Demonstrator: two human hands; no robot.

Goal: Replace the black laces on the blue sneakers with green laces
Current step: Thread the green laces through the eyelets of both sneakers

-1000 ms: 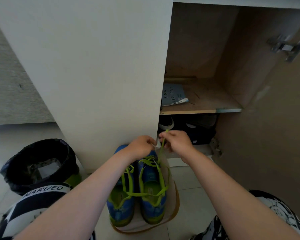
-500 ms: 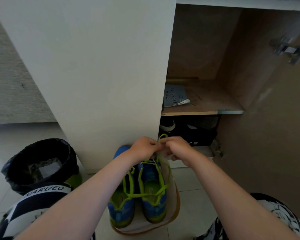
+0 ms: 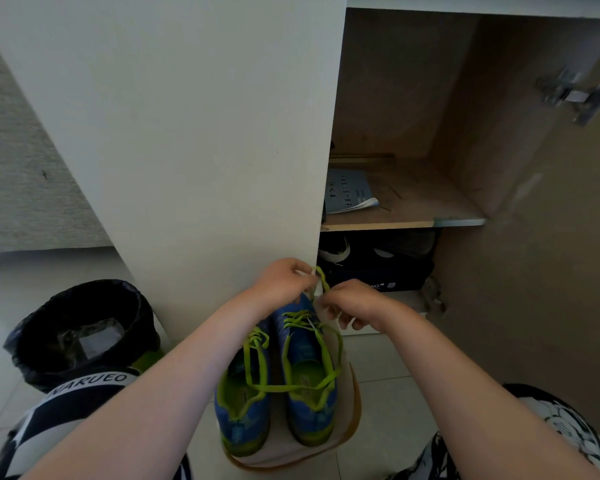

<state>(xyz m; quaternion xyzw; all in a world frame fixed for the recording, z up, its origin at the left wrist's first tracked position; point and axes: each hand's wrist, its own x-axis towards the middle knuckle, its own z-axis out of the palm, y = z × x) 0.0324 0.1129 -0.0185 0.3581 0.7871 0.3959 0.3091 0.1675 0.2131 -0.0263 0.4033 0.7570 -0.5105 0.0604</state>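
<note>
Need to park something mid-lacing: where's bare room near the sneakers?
Bare floor tiles lie right of the sneakers, up to the open cabinet door. The shelf is bare right of the booklet. Crowded: dark shoes under the shelf, bin at left.

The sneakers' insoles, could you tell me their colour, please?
Bright lime green insoles, seen in the head view.

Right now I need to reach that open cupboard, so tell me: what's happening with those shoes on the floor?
A person is threading laces on the floor before the cupboard. Their left hand and right hand pinch the green lace above the far end of the right-hand blue sneaker. The other sneaker beside it already carries green lacing. No black laces show.
</note>
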